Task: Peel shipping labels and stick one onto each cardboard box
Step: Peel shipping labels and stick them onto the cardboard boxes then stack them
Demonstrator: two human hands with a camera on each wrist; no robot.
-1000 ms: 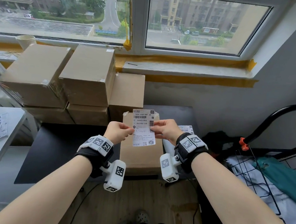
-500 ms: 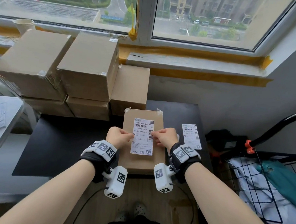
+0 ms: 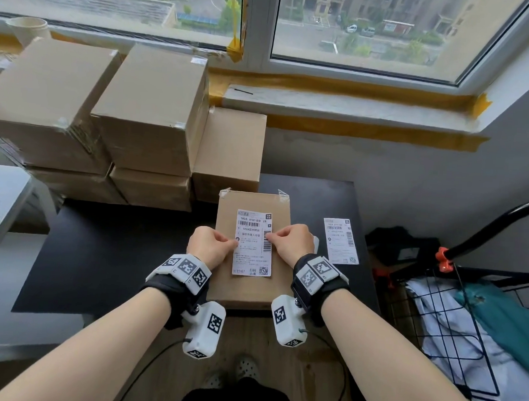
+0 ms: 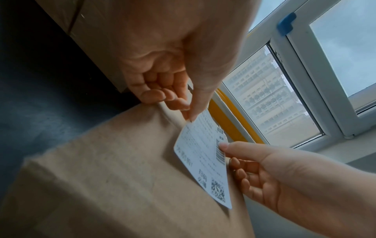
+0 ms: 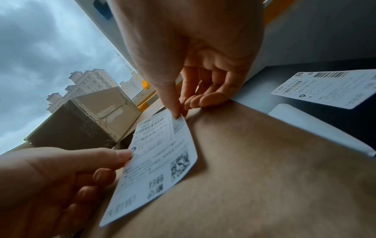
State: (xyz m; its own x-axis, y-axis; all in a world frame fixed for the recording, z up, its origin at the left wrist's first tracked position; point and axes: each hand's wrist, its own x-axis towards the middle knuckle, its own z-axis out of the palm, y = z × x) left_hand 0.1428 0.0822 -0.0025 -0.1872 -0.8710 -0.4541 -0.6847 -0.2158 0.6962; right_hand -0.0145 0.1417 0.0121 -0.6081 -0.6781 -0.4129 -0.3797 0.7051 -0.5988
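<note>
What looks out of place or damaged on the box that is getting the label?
Only small things: at the far corners of the flat box, clear tape sticks up, peeled loose. The label hangs roughly straight between left hand and right hand, not pressed flat.

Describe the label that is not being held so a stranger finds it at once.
Start at the black tabletop under the window. Right of the flat brown cardboard box lies a white printed shipping label. Unlike the white label over the box, no hand touches it.
</note>
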